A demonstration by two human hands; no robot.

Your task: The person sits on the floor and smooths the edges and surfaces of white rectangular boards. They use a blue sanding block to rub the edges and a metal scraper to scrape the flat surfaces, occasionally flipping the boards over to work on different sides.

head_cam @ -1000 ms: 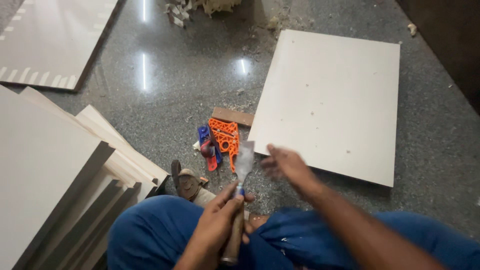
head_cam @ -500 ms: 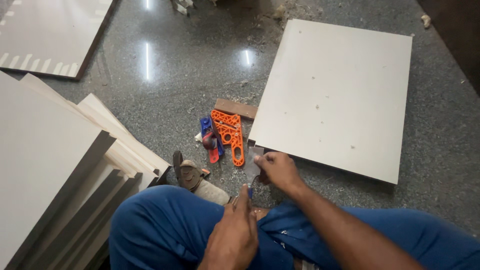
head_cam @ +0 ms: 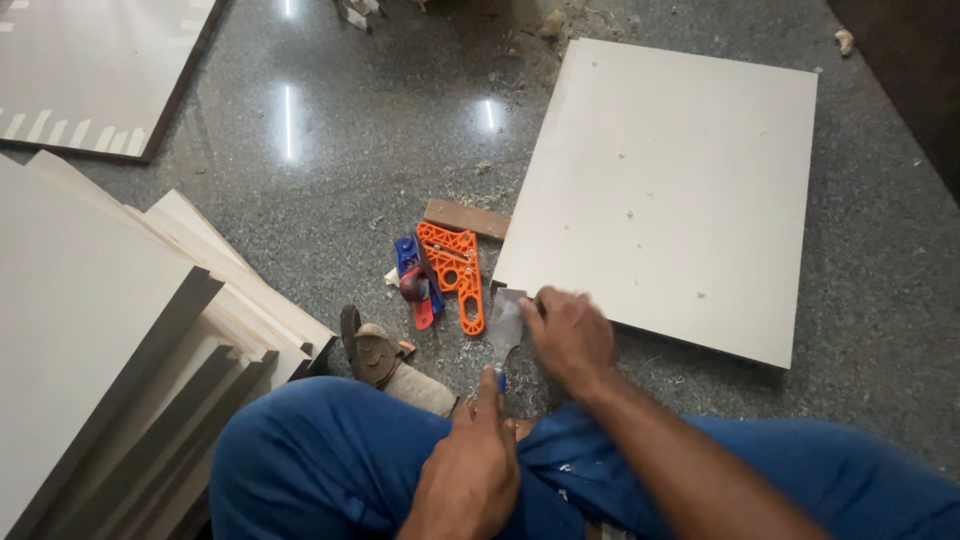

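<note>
My left hand (head_cam: 472, 465) is closed around the handle of a putty knife (head_cam: 505, 325), low between my knees. Its flat metal blade points away from me toward the near left corner of a large cream board (head_cam: 668, 180) lying on the floor. My right hand (head_cam: 570, 335) rests on the blade's right side with fingers bent, touching the blade tip and the board's edge. I sit in blue trousers (head_cam: 330, 455).
An orange plastic jig (head_cam: 455, 270) and a blue-and-red tool (head_cam: 415, 282) lie left of the blade, a small wood block (head_cam: 466, 218) beyond them. Stacked boards (head_cam: 110, 330) lean at left. A sandal (head_cam: 368, 350) is near my knee. Sawdust litters the speckled floor (head_cam: 350, 140).
The putty knife has come down from upright to lie low and point at the board's corner. My right hand moved in onto the blade.
</note>
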